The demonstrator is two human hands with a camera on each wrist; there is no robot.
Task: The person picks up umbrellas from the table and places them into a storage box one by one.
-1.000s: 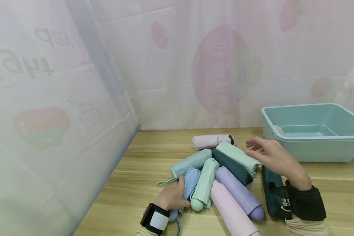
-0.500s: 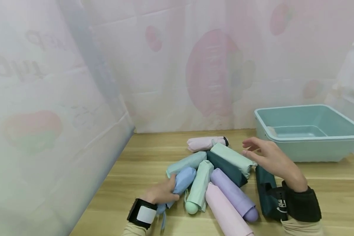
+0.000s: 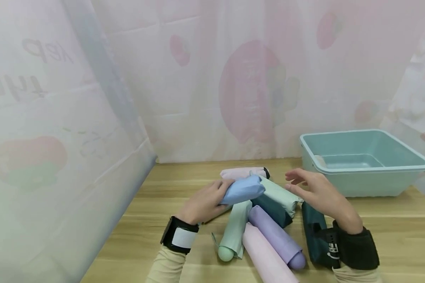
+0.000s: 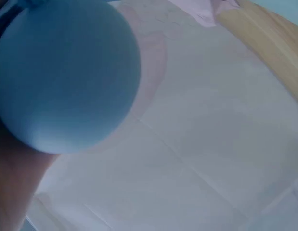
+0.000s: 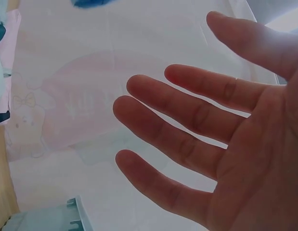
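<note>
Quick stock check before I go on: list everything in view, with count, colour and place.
blue umbrella: 1, light blue, lifted over the pile in the left hand
pink umbrellas: 2, pale pink, one at the pile's far end, one nearest the camera
mint umbrellas: 2, one front left, one under the right hand
purple umbrella: 1, lilac, front
dark teal umbrellas: 2, one mid-pile, one right
tub: 1, teal, right rear
table: 1, wood
left hand: grips the blue umbrella
right hand: spread, holding nothing

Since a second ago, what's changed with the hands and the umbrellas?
The left hand, gripping the light blue umbrella, lifted it off the pile and carried it up toward the right hand, which stayed open above the umbrellas. The teal bin is unmoved.
</note>
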